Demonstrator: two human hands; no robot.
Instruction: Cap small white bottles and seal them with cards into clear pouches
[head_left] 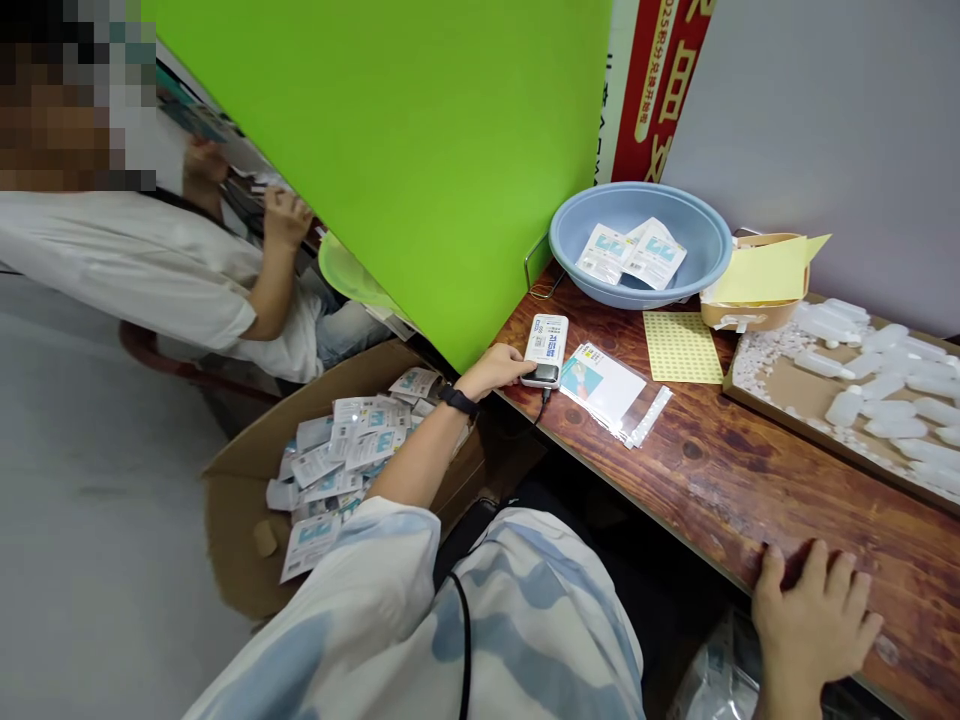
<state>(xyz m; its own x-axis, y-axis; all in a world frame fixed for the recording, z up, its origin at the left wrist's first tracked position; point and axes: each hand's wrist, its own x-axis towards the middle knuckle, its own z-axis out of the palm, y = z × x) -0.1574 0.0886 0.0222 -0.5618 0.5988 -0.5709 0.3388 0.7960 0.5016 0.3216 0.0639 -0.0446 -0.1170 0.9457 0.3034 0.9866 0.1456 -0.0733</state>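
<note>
Currently, the left hand [495, 369] touches a white power bank [547, 338].

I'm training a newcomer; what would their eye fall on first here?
Probably the bright green panel, slanting across the upper middle. Next, the blue basin holding white packets, right of the panel on the table. Then the left hand, touching a white power bank near the table's left end.
</note>
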